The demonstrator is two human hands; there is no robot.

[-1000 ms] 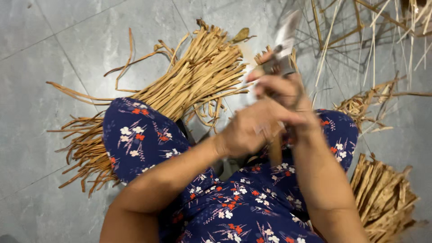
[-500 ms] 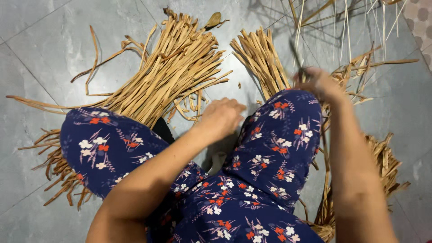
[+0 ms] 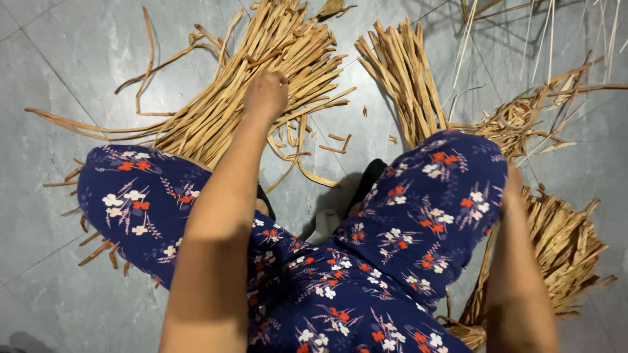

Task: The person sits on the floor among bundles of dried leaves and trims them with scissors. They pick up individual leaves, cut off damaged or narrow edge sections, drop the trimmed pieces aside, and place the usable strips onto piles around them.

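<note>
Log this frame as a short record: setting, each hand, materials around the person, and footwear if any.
setting: person seated on grey tiled floor, legs in navy floral trousers
left hand: left hand reaching into the large strip pile, fingers hidden among the strips
right hand: right hand lowered beside the right knee, blurred, grip unclear
materials: upright strip bundle; right-side strip pile; thin sticks
footwear: dark sandal between the knees

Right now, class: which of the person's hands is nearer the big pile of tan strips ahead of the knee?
Left. The left hand rests on the big pile; the right hand is down beside the other knee, far off.
</note>
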